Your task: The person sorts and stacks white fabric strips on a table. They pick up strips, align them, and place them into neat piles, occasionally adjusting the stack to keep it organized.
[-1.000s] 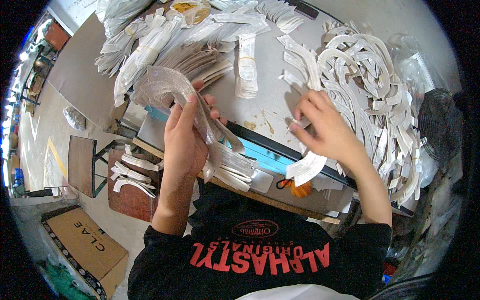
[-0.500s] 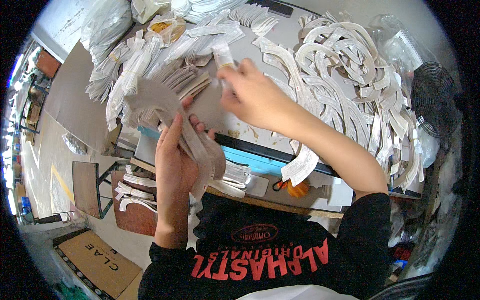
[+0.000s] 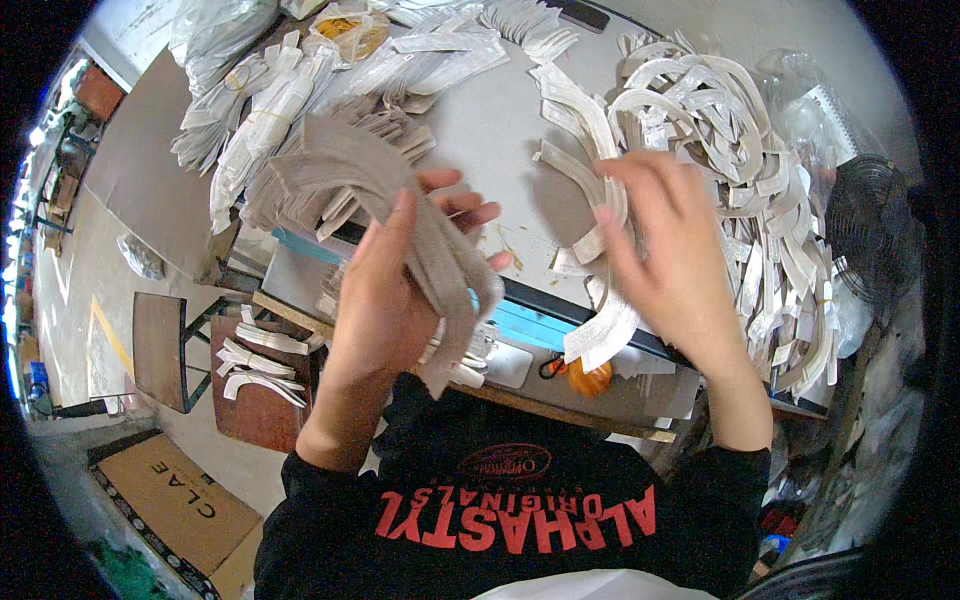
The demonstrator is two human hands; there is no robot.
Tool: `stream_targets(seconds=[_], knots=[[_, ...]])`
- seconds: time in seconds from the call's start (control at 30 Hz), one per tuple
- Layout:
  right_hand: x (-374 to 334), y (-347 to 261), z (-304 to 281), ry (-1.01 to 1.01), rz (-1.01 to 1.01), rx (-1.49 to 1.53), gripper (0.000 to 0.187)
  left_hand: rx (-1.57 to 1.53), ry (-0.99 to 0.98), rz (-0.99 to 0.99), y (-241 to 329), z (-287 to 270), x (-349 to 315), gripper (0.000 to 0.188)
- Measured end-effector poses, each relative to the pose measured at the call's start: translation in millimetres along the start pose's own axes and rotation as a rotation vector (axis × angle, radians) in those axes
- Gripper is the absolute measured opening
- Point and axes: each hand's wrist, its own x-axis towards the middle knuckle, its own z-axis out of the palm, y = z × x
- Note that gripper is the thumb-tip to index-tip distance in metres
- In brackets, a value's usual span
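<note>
Grey curved strips [image 3: 400, 190] gripped in left hand [image 3: 385, 290].

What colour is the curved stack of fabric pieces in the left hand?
Greyish beige curved stack of fabric pieces; head view.

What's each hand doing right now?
Left hand: closed on a stack of grey curved strips.
Right hand: open, fingers on white curved strips on the table.

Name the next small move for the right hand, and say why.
Probably close the right hand on one curved white strip beneath its fingers: that hand looks empty and spread over the pile, while the left hand grips a grey stack.
</note>
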Motion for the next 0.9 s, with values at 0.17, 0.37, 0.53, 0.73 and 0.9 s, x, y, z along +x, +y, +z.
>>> stream_targets(seconds=[0.17, 0.37, 0.53, 0.73, 0.9], knots=[[0, -50, 29, -0.08, 0.022, 0.679, 0.036, 0.094, -0.098, -0.013, -12, 24, 4, 0.05], [10, -57, 33, -0.346, 0.357, 1.134, 0.02, 0.325, -0.053, 0.064, -16, 15, 4, 0.061], [12, -56, 56, -0.253, 0.38, 1.472, 0.014, 0.36, -0.006, -0.001, -13, 20, 9, 0.066], [9, -60, 64, -0.131, 0.219, 0.873, 0.019, 0.473, 0.004, 0.212, -40, 11, 38, 0.064], [19, -51, 65, -0.184, 0.295, 0.826, 0.021, 0.856, 0.073, 0.387, -37, 4, 51, 0.046]])
